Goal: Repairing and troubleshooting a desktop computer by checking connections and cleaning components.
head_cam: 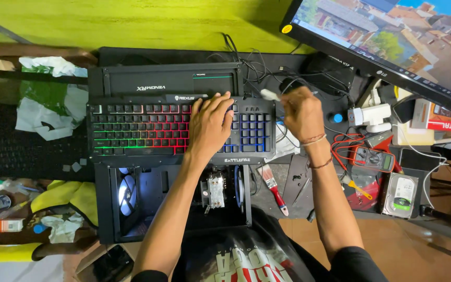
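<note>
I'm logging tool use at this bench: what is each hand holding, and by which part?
The right hand pinches a small white object at its near end; what it is cannot be told. The left hand holds nothing, resting flat on the backlit keyboard.

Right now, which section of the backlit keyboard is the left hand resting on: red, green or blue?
The left hand rests where the keyboard's red-lit middle keys meet the blue-lit keys; the green-lit keys lie far left, untouched.

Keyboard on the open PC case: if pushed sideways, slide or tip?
The keyboard probably slides as one stiff slab. It rests on the open case, so a shove could tip it off. The left hand pressing on it likely steadies it.
</note>
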